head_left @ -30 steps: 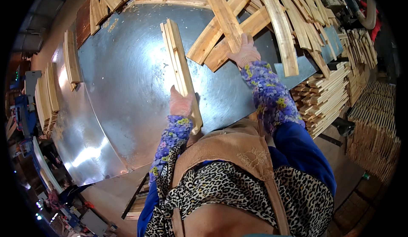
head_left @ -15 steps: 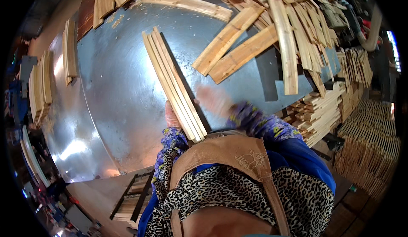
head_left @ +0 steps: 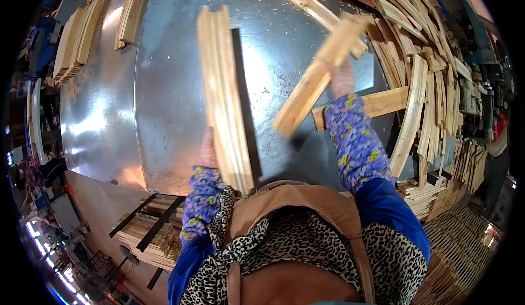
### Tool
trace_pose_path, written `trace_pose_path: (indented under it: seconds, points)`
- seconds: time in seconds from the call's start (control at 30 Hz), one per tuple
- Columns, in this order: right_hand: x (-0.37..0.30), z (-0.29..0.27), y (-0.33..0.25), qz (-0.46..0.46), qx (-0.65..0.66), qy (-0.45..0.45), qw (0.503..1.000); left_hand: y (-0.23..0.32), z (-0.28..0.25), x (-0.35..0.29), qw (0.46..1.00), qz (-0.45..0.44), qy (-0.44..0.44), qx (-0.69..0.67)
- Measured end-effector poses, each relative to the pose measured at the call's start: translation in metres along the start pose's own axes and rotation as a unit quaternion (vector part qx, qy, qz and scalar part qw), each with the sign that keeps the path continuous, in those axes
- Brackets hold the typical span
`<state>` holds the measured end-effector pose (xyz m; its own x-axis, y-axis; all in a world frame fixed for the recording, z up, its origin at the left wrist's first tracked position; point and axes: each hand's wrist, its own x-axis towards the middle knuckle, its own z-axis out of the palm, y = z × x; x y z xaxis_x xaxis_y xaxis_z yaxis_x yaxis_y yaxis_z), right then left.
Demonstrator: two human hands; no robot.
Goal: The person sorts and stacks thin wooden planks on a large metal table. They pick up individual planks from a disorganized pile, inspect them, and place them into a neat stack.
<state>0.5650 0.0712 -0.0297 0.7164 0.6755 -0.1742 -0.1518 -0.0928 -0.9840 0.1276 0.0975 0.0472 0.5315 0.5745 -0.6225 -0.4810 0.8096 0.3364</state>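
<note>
My left hand (head_left: 208, 149) grips a small bundle of narrow wooden boards (head_left: 223, 94) near its lower end; the boards stand on edge, side by side. My right hand (head_left: 343, 79) has hold of a single wooden board (head_left: 306, 94) by its right side, and the board slants with its near end toward me. A dark shadow lies under that end, so it looks raised off the metal table (head_left: 169, 108). Behind my right wrist another board (head_left: 385, 102) lies on the table. The fingertips of both hands are mostly hidden by wood.
Loose boards (head_left: 410, 111) lie in a jumbled heap at the right. One long board (head_left: 306, 4) lies at the far side. Board stacks (head_left: 79, 37) stand at the far left. Below the table's edge are more stacked boards (head_left: 150, 234) and a slatted pile (head_left: 454, 256) at the lower right.
My right hand has moved from beside the bundle out to the right and taken hold of a loose board, lifting it. The left hand keeps the bundle. The whole view has turned.
</note>
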Motion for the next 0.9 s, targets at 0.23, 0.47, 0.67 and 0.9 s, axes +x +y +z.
trace_pose_path:
  seconds: [0.23, 0.47, 0.67, 0.9]
  points:
    - [-0.058, 0.219, -0.034, 0.03, -0.375, -0.545, 0.749, 0.061, 0.016, -0.007, 0.987, 0.052, -0.145, -0.052]
    - [0.049, 0.209, -0.041, -0.234, -0.553, -0.263, 0.756, 0.04, -0.016, 0.027, 0.984, 0.109, -0.14, -0.029]
    - [0.174, -0.008, -0.048, 0.001, -0.717, -0.017, 0.697, 0.003, 0.003, 0.051, 0.984, 0.034, -0.091, -0.148]
    - [0.086, -0.051, -0.017, 0.069, -0.417, -0.203, 0.883, -0.028, -0.021, 0.081, 0.973, 0.029, -0.199, -0.116]
